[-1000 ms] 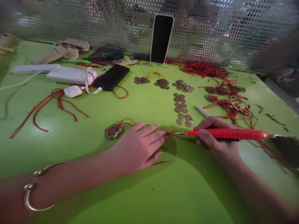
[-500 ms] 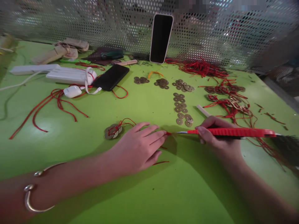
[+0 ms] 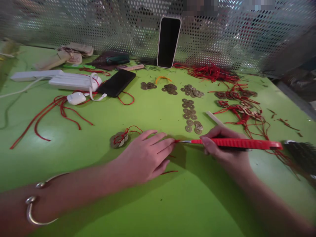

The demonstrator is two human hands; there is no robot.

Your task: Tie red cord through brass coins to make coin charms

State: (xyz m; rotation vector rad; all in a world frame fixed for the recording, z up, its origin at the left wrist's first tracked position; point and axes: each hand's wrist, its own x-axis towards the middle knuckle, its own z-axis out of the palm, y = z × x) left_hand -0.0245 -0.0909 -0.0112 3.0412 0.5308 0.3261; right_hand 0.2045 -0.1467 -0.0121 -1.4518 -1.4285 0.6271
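My left hand (image 3: 148,154) lies palm down on the green table, its fingertips pressing a red cord (image 3: 176,141) against the surface. Part of the cord is hidden under the hand. In my right hand (image 3: 227,148) is a utility knife (image 3: 247,144) with a red ribbed handle. Its thin metal blade points left and meets the cord end right at my left fingertips. Beside my left knuckles lies a cluster of holed coins (image 3: 119,140) tied with red cord. A loose cord end (image 3: 170,172) sticks out near my left thumb.
Small piles of holed coins (image 3: 189,113) lie beyond my hands. Corded coins (image 3: 243,107) and a red cord tangle (image 3: 212,72) are at right. A phone (image 3: 169,42) leans against the perforated metal screen. A power bank (image 3: 74,81), black phone (image 3: 118,83) and brush (image 3: 300,158) lie about.
My right hand has shifted slightly left with the knife, bringing the blade tip up to my left fingertips. My left hand stays in place on the cord.
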